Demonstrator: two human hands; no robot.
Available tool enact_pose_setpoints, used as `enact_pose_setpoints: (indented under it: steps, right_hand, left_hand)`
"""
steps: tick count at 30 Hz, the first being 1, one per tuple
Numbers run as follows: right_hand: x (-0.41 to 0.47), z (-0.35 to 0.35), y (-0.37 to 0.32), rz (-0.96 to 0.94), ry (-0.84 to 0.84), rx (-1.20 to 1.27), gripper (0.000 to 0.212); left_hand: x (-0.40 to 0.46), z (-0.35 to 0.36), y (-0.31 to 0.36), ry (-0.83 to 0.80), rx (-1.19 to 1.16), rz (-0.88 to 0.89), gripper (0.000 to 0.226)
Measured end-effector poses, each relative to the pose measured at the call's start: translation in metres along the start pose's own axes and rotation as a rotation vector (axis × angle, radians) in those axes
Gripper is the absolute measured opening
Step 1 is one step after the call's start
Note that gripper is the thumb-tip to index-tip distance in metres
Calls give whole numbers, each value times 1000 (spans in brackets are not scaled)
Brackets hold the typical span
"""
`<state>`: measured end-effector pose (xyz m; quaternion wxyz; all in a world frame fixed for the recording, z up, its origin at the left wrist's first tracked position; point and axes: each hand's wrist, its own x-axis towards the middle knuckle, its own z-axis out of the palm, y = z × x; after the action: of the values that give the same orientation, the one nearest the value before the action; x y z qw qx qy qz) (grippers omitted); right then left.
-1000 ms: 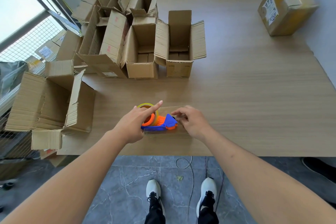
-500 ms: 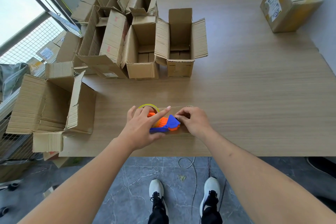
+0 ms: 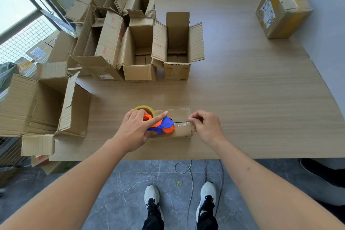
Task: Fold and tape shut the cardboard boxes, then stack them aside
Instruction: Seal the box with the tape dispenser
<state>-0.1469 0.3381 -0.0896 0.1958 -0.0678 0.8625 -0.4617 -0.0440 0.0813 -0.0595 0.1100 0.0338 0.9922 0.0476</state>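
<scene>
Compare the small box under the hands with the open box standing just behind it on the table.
The small box lies low with its flaps folded shut; the open box stands tall with all flaps up. A clear tape strip runs along the small box's seam, drawn from the tape dispenser; the open box's top shows none. The left hand and right hand work at the small box; nothing touches the open box. Both are plain brown cardboard.

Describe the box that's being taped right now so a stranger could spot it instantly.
On the wooden table, at its near edge between both hands, lies a small flat cardboard box. Unlike the tall open boxes behind, it is closed, with a blue-and-orange tape dispenser on top.
</scene>
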Motion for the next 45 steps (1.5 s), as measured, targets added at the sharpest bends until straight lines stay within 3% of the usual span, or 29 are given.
enact_pose_setpoints:
  steps: [7,18,24,27,30,36,41,45]
  right_hand:
    - [-4,-28,10,138,-23,-55,19]
    - [21,-6,31,258,-28,-33,16]
    - [26,11,41,266,-27,5,2]
    - [23,23,45,298,-38,55,19]
    - [13,37,46,328,-48,42,17]
    - [-6,60,23,211,353,105,30]
    - [-5,83,20,134,241,153,46]
    - [-5,88,25,113,257,129,55]
  left_hand:
    - [8,-4,3,-117,-25,-45,70]
    - [9,-3,7,-76,-73,-45,74]
    - [7,1,10,-38,-54,-36,72]
    - [6,3,10,-20,-42,-30,72]
    - [6,2,10,-26,-43,-39,70]
    - [7,0,12,-40,-62,-54,68]
    - [7,-2,12,-59,-59,-57,68]
    - [6,1,11,-28,-53,-36,68]
